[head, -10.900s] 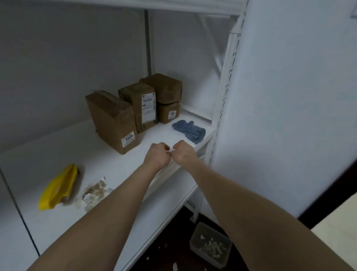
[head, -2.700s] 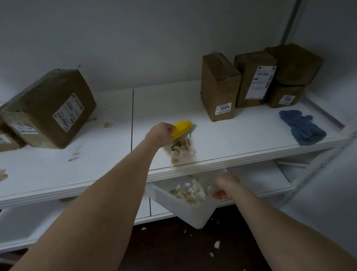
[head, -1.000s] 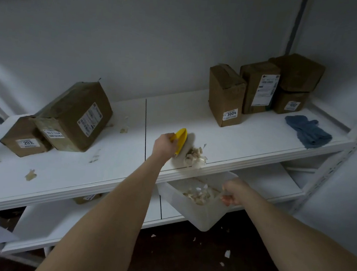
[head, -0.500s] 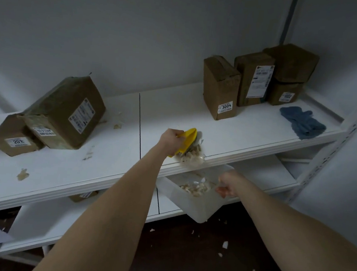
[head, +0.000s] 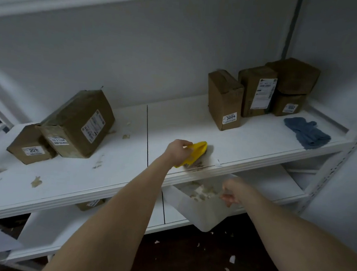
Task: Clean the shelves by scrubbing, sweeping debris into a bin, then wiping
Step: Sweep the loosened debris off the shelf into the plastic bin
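Two hands: both at the shelf [head: 247, 145] edge.
Left hand [head: 177, 150]: we grip the brush [head: 196, 151] over debris [head: 194, 166] (blurred).
Right hand [head: 232, 192]: we pinch the bin [head: 199, 218] rim, just below.

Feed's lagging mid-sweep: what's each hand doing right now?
Left hand: gripping the yellow brush.
Right hand: gripping the white bin by its rim.
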